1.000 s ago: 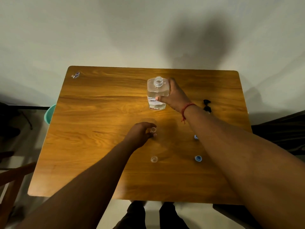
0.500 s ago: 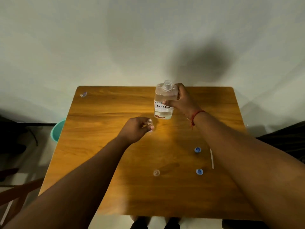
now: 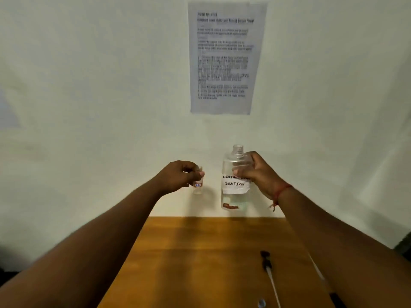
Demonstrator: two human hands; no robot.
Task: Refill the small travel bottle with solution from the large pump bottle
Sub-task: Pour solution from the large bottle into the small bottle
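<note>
Fingers of the left hand (image 3: 178, 176) pinch the small travel bottle (image 3: 198, 182) upright; the right hand (image 3: 255, 174) wraps the uncapped large bottle (image 3: 234, 185), both raised above the table (image 3: 200, 263). Pouring well likely means touching neck to neck, then tilting slowly so nothing spills.

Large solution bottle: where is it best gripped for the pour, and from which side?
Grip the large bottle around its upper body from the right, as the right hand does: the open neck stays clear and can tip left toward the small bottle.
</note>
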